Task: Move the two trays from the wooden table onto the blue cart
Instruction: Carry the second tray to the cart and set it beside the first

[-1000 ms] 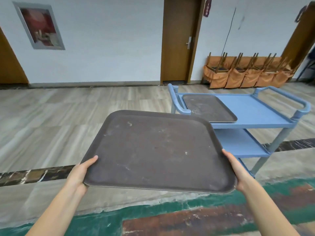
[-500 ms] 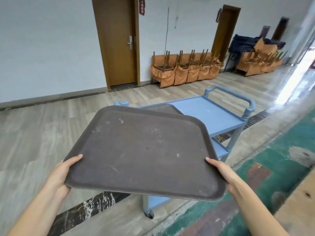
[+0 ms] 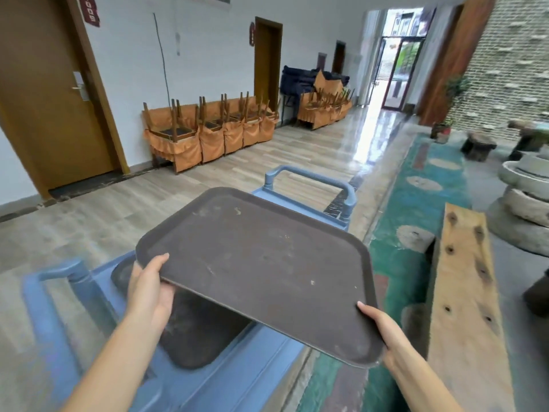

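**Second tray over the cart, ready to go down**

The left hand [image 3: 150,288] has its thumb laid on top of the rim and its fingers curled out of sight beneath — closed on the near left corner of the held tray [image 3: 261,263]. The right hand [image 3: 386,334] grips the near right corner the same way: thumb pressed on the upper edge, the other fingers hidden under the tray, so how far they wrap cannot be told. Between the two hands the dark brown tray hangs in the air, tipped a little, its far edge higher than the near right corner.

Under it stands the blue cart [image 3: 237,379], and on the cart's top shelf the other tray [image 3: 193,331] already lies flat, partly covered from view by the one being carried. The cart's far handle [image 3: 312,179] shows beyond the held tray, the near handle [image 3: 56,281] at lower left. At the right runs a wooden plank [image 3: 463,292] — probably an edge of the wooden table, though too little shows to be sure.

So the task looks half done: one tray delivered, the last one in hand above the shelf. What the next move calls for, as I judge it, is levelling the tray, bringing it between the two handles, and lowering it onto the shelf — either onto the resting tray or on the bare blue surface beyond it — before the fingers slide out from beneath.
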